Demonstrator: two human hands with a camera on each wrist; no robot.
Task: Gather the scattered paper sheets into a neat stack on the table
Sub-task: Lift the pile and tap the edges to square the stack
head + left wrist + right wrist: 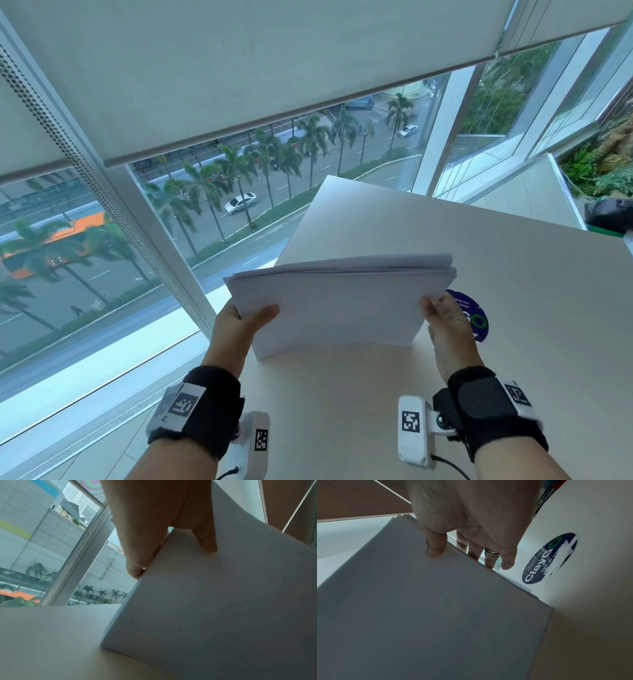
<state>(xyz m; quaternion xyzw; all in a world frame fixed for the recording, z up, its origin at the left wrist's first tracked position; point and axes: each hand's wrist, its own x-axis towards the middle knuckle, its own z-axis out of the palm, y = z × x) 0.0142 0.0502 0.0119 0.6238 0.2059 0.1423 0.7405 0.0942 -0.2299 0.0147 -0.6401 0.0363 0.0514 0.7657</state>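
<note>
Head view: I hold the paper stack upright on its lower edge on the table, sheets roughly gathered, top edges slightly uneven and fanned. My left hand grips the left side, thumb across the front face, fingers behind. My right hand pinches the right side the same way. Left wrist view: thumb pressed on the near face, stack corner resting on the tabletop. Right wrist view: thumb on the front sheet, other fingers behind the edge, a ring on one of them. A round dark blue sticker lies on the table just right of the stack. Window beyond, street and palms below
</note>
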